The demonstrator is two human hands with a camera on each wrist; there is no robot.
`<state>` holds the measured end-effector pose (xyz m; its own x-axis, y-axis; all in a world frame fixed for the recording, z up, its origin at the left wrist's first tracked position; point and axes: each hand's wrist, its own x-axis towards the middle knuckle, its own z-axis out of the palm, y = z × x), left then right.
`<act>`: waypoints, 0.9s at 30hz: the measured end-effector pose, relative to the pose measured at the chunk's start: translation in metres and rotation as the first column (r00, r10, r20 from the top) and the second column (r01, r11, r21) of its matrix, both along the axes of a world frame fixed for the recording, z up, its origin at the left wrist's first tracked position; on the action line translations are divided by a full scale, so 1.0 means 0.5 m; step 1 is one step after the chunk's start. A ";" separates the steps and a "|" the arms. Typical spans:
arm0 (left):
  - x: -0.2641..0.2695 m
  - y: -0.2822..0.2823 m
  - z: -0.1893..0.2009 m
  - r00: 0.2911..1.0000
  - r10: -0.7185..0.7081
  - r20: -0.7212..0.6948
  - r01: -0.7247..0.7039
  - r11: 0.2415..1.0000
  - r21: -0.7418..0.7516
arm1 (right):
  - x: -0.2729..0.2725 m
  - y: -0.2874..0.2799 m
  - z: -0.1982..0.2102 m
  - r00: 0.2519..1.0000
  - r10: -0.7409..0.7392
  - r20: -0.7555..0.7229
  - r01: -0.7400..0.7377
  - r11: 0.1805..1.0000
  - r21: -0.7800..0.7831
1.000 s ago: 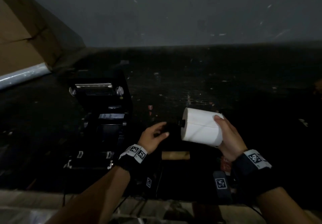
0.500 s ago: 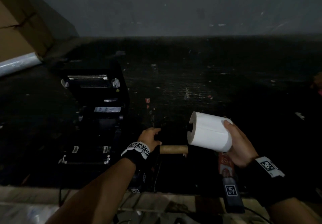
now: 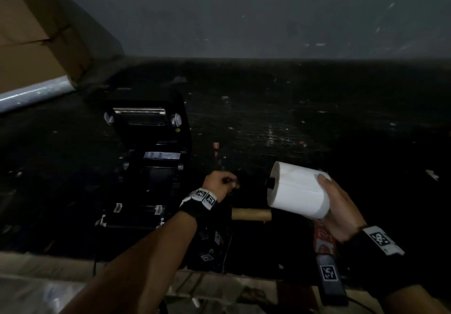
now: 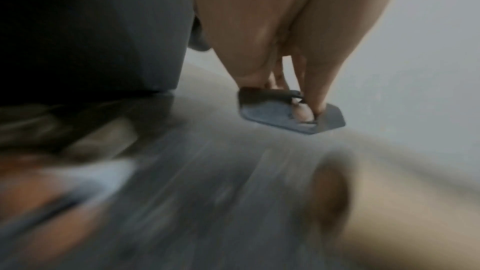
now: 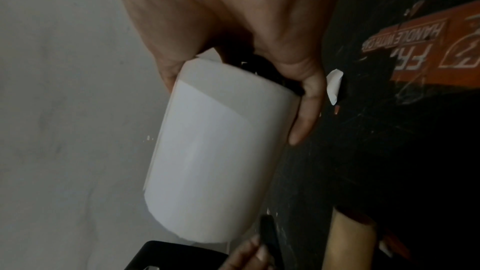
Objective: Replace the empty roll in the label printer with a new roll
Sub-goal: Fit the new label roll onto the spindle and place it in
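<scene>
The new roll (image 3: 299, 191) of white labels is held in the right hand (image 3: 338, 211) above the dark table (image 3: 317, 118), to the right of the open label printer (image 3: 146, 167). The fingers (image 5: 307, 108) of that hand are wrapped round the roll's far end, and the roll is kept on its side with its cored end turned toward the printer, probably so that a spindle piece can be fitted into it. A black part (image 3: 269, 183) is seen projecting from that cored end; what it is cannot be told. A small flat dark plastic piece (image 4: 291, 114) is pinched between the thumb and fingertips (image 4: 301, 115) of the left hand (image 3: 219, 185), just right of the printer; it is judged to be a roll guide or spindle end, though this is not certain in the blurred left wrist view. The empty cardboard core (image 3: 251, 213) lies on the table between the two hands, below the roll, so the old roll appears to be already out of the printer. The printer's lid is raised and its bay is left exposed, ready to receive the roll. An orange sticker (image 5: 428, 48) reading "handle with care" is stuck on the table near the right hand. A cardboard box (image 3: 31, 33) stands at the far left.
</scene>
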<state>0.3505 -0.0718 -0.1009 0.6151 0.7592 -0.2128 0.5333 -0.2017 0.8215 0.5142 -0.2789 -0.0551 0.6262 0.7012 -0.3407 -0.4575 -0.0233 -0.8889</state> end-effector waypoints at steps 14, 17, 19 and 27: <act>-0.016 -0.006 0.237 0.629 0.357 0.690 0.107 0.840 -0.532 | -0.097 0.120 0.144 0.999 -0.050 0.011 0.048 0.989 0.143; -0.049 0.000 0.259 0.586 0.374 0.719 0.058 0.866 -0.497 | -0.142 0.142 0.172 0.995 -0.064 0.074 0.052 0.987 0.153; -0.073 0.005 0.272 0.580 0.366 0.728 0.008 0.891 -0.454 | -0.175 0.156 0.188 0.990 -0.078 0.115 0.060 0.986 0.153; -0.180 0.050 0.314 0.570 0.309 0.761 -0.126 0.948 -0.291 | -0.310 0.222 0.243 0.950 -0.127 0.286 0.061 0.972 0.229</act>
